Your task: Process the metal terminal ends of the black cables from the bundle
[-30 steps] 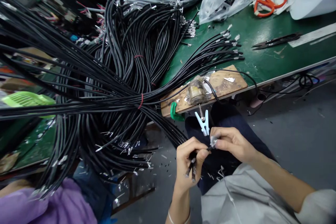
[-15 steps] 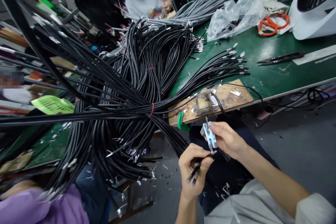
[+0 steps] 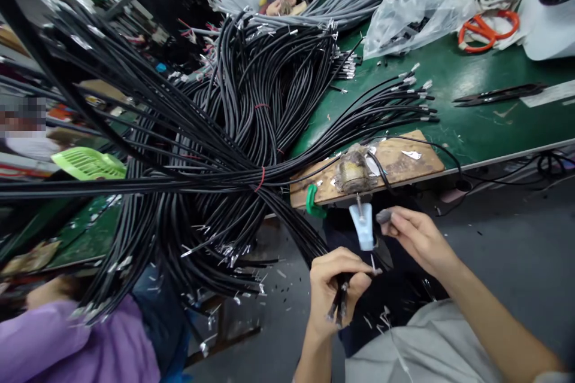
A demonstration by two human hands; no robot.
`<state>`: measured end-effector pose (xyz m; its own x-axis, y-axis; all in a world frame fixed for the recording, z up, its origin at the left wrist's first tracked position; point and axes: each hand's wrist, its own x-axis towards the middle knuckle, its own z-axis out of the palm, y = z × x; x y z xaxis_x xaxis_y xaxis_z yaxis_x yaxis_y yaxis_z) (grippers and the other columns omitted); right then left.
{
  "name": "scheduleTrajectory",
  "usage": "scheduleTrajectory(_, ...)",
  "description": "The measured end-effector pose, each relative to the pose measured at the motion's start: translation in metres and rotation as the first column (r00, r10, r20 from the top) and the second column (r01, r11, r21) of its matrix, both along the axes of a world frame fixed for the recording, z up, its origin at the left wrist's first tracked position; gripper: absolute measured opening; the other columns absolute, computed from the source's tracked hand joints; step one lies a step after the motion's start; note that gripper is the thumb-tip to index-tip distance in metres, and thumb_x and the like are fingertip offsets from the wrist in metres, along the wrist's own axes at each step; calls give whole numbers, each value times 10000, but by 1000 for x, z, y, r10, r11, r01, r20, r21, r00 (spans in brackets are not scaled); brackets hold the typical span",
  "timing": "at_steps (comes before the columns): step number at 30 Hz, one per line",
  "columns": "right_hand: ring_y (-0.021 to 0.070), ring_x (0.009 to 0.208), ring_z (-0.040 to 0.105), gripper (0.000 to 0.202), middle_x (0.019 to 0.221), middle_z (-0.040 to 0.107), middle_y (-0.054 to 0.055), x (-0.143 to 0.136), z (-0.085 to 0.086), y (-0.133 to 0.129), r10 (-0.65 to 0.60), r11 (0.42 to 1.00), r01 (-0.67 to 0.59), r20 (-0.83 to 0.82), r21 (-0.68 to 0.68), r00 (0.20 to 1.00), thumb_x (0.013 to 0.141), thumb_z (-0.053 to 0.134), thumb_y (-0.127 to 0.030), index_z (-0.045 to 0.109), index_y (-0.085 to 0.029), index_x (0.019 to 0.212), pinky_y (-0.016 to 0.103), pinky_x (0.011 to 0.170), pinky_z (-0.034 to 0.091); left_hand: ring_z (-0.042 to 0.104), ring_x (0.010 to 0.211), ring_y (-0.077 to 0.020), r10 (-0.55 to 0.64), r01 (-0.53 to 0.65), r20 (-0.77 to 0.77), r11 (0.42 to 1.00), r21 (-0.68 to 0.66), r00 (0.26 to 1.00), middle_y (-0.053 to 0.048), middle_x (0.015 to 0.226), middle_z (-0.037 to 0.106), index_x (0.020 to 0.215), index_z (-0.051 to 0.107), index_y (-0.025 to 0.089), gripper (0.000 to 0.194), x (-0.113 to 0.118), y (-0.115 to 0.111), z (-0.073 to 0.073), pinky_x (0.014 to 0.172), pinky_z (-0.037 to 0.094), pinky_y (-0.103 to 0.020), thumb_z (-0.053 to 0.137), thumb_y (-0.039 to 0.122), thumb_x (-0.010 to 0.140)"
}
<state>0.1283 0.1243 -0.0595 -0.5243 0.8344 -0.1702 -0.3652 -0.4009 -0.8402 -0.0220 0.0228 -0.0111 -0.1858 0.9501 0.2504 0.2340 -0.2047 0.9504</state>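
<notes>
My left hand (image 3: 335, 293) is closed around the ends of black cables, below the wooden board. A thin pale wire end stands out at its fingertips, just under a light blue clip (image 3: 363, 227). That clip sits on a metal shaft from a small motor (image 3: 353, 170) fixed on the wooden board (image 3: 404, 161). To the right of the clip, my right hand (image 3: 415, 236) pinches a small dark grey piece (image 3: 383, 216), apart from the clip.
Large bundles of black cables (image 3: 251, 96) spread over the green table (image 3: 449, 81). A green clamp (image 3: 313, 200) grips the board's edge. Orange-handled scissors (image 3: 487, 31), dark snips (image 3: 498, 94) and a plastic bag (image 3: 417, 12) lie behind. Other people are across and at left.
My right hand has moved off the clip to the right. The clip now shows a different, wider face. My left hand still holds the cables, slightly lower, and the view has shifted a little.
</notes>
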Motion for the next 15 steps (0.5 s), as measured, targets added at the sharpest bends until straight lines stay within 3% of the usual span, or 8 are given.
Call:
scheduleTrajectory(2,130,672,488,153,709,577,11,12,6,-6,-59,971,26,130,239,990,845,662,-325,665,-177,807,263,623,386,621,604,-149,-29,28,-17,997,-69,999,-60,665,685,744,733,157,99,1,1,0,568,466,-232,670,213,796)
scheduleTrajectory(3,142,697,494,122,721,579,13,15,12,-11,-51,928,-16,169,373,984,824,687,-299,660,-181,810,277,641,393,615,580,-143,-23,18,-40,993,-116,999,-66,666,684,729,729,146,91,2,2,0,543,460,-223,680,202,781)
scheduleTrajectory(5,171,769,499,105,792,610,36,17,25,-21,9,768,-155,232,621,973,797,714,-236,662,-179,868,308,693,403,573,515,-120,-10,-10,-105,982,-187,994,-55,632,659,682,703,128,53,3,3,-1,477,419,-199,725,164,713)
scheduleTrajectory(7,184,804,487,110,841,627,59,13,35,-31,-13,588,-208,266,782,964,815,669,-141,657,-167,921,332,723,399,530,483,-106,-22,-12,-159,978,-210,987,-30,584,618,637,669,125,86,4,4,0,448,385,-189,754,129,644)
scheduleTrajectory(9,175,765,468,122,794,612,60,7,38,-37,-140,508,-129,229,852,963,839,589,-56,642,-152,892,330,699,387,523,496,-107,-37,-2,-189,980,-198,981,-17,565,597,618,651,130,107,2,3,2,461,388,-188,756,110,624)
scheduleTrajectory(10,168,738,457,130,752,594,52,4,36,-39,-208,499,-64,191,864,959,836,575,-33,633,-148,855,326,684,381,531,510,-108,-42,4,-194,981,-193,980,-18,582,606,634,657,134,97,1,1,2,474,400,-187,748,101,637)
scheduleTrajectory(12,160,708,443,120,698,557,35,-2,31,-42,-305,541,59,131,839,943,813,601,-33,617,-150,792,313,660,372,562,550,-112,-48,12,-199,984,-176,979,-28,653,642,712,685,146,82,-1,-3,3,509,429,-186,728,84,679)
scheduleTrajectory(15,153,705,453,111,691,533,21,-12,21,-47,-310,748,220,36,626,950,822,620,-98,621,-166,734,288,635,365,593,612,-122,-6,-18,-212,993,-115,977,-31,735,661,834,692,170,133,1,-9,0,559,452,-197,693,82,735)
